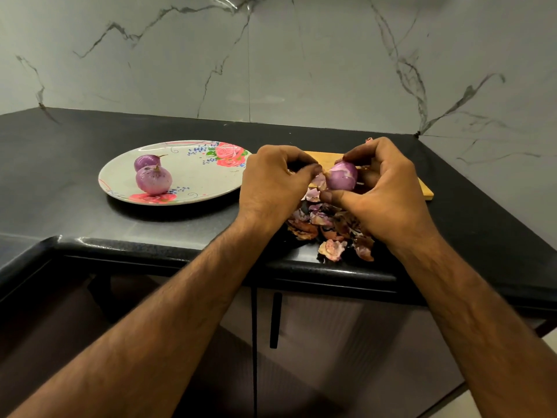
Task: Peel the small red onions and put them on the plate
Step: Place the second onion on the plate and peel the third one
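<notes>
Your right hand (388, 188) has its grip curled around a small red onion (342, 176), thumb underneath and fingers over the top. It holds the onion above the near edge of a wooden board (425, 193). Your hands cover most of that board, so only its far strip and right corner show. Your left hand (271, 182) has its grip pressed together, thumb against fingertip, pinching at the onion's left tip. Whatever sits between those fingertips is too small to make out. The far side of the onion is hidden behind your right fingers.

To the left, well apart from your hands, the flowered plate (199, 179) rests on the black tabletop (75, 137). It carries two other onions (153, 179), touching or nearly so, with the rear one partly hidden. A heap of peelings (328, 230) lies below your hands near the tabletop's front edge, partly hidden by your right wrist.
</notes>
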